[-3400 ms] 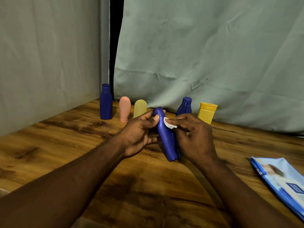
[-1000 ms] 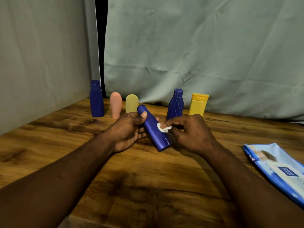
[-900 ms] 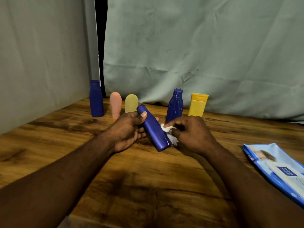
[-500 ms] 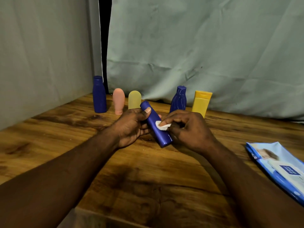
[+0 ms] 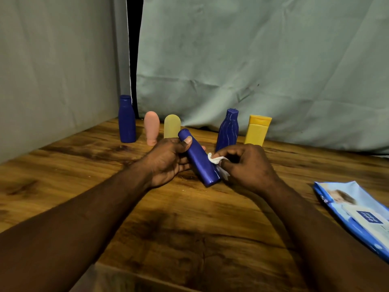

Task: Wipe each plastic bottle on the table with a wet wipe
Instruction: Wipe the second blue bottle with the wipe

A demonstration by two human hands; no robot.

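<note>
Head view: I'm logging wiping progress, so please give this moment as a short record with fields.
bottle in work: smooth dark blue plastic bottle, tilted, cap away from the person
holding: left hand grips it near the cap
wiping: right hand pinches a crumpled white wet wipe against its side
standing behind: capped dark blue bottle, pink rounded tube, pale yellow rounded tube, ribbed blue bottle, yellow flat bottle
at right: light blue wipes pack on the wooden table

Wooden table (image 5: 63,175) holds five standing bottles (image 5: 127,121), one wipes pack (image 5: 357,216).
</note>
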